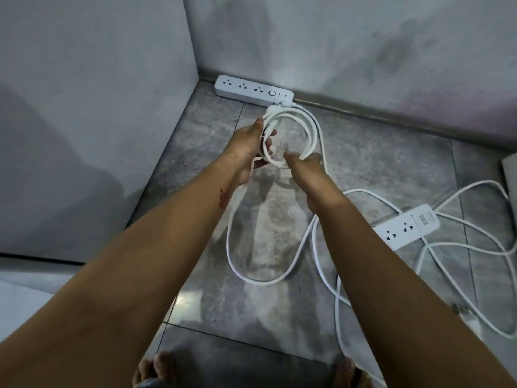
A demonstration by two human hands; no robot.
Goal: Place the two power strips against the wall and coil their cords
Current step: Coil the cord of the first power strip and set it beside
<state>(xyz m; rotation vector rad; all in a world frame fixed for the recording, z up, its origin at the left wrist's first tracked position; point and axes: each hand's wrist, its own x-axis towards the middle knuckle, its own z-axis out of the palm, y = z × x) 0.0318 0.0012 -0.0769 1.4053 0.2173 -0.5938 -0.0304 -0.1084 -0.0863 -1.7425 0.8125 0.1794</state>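
Left hand (247, 145) gripping cord coil (313, 127), right hand (312, 172) pinching its lower loop, first power strip (253, 92) beyond hands against wall (363, 51), second power strip (405, 226) right of right hand

no words, brand names or numbers can be read anywhere. the right power strip (405, 226), lying on the floor (363, 152), carries a small grey printed patch (424, 219) near its far end, but the marks on it are too small and blurred to make out. the far power strip (253, 92) against the wall (335, 51) shows only a round button (272, 93) and tiny marks beside it, none legible.
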